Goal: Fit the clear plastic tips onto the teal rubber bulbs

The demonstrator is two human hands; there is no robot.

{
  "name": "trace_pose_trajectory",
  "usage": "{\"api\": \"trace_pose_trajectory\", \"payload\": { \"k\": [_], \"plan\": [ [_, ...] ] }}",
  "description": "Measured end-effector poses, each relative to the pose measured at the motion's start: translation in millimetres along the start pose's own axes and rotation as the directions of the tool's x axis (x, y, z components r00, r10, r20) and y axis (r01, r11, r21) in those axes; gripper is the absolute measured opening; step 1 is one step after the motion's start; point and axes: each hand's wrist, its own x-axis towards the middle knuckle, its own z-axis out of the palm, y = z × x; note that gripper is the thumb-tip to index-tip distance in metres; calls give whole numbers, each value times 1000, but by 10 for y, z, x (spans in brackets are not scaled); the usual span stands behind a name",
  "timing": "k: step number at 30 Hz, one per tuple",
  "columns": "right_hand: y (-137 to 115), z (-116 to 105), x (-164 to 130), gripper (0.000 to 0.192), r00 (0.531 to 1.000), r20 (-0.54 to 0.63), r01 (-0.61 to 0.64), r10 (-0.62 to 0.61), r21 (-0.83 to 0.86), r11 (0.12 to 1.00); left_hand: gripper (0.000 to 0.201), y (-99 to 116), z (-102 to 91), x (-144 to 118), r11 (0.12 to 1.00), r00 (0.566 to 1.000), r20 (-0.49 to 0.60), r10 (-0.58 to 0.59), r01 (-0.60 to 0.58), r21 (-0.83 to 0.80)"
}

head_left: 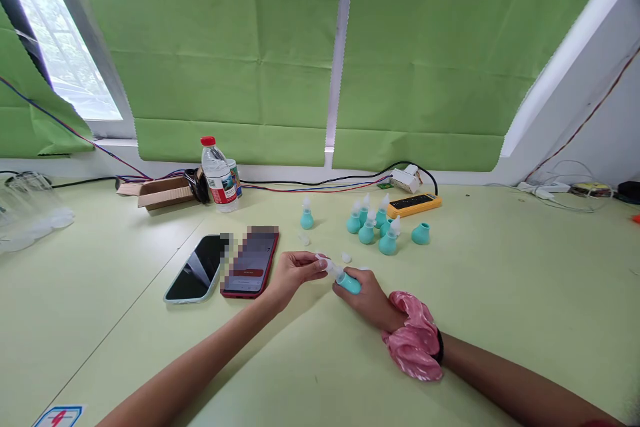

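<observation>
Resting on a pale green table (500, 320), the right hand (367, 300) is clamped around a teal bulb (348, 283) at the centre, and the left hand (290, 275) pinches its clear tip (327, 265) between closed fingertips. Bare tabletop lies open from four to eight o'clock. At twelve to one o'clock, well apart, stand more teal bulbs (373, 227) near a yellow power strip (414, 204). Two phones (225, 265) lie just beside the left hand at ten o'clock. A water bottle (219, 177) beyond has a red label, writing unreadable.
</observation>
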Motion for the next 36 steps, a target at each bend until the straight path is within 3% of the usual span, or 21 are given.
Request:
{"api": "trace_pose_trajectory", "payload": {
  "k": [10, 14, 16, 22, 27, 30, 34, 36],
  "plan": [
    [-19, -93, 46, 20, 982, 165, -107, 89, 106, 989, 26, -11, -52, 20, 936, 991, -34, 128, -110, 333],
    [9, -157, 99, 21, 901, 361, -324, 242, 186, 928, 28, -4, -87, 39, 910, 993, 6, 118, -111, 399],
    [23, -190, 129, 22, 853, 449, -393, 265, 221, 892, 29, -7, -97, 42, 927, 996, 15, 88, -87, 365],
    [-27, -277, 158, 21, 811, 538, -457, 230, 336, 823, 30, -26, -51, 30, 994, 999, 7, -34, 33, 102],
    [-34, -320, 170, 19, 744, 640, -553, 189, 433, 711, 24, -62, 4, 23, 988, 996, -1, -88, 87, -130],
    [40, -319, 199, 20, 664, 739, -646, 114, 490, 586, 22, -99, 2, 27, 980, 997, 7, -79, 79, -181],
    [124, -297, 227, 23, 445, 896, -852, 4, 422, 310, 21, -141, -21, 40, 975, 996, 48, -74, 82, -208],
    [138, -276, 224, 24, 389, 918, -897, -73, 396, 198, 22, -157, -30, 47, 972, 995, 62, -74, 86, -218]
  ]
}}
